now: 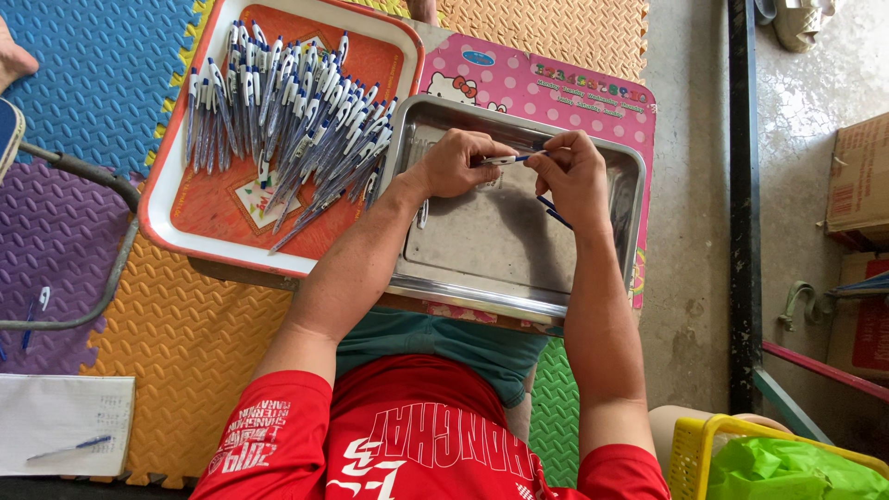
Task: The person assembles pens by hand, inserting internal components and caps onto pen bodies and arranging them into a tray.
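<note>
— What do the hands hold?
— Over the steel tray [482,278], the left hand [454,165] pinches a white pen part [497,160]; the right hand [574,171] has fingers clamped on blue pen pieces [551,211].
— And farther left?
— A red tray [208,208] heaped with blue-and-white pens [287,111], on foam mats [185,324].

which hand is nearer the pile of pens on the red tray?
Left. The left hand is just right of the pen pile; the right hand is farther right, over the metal tray.
</note>
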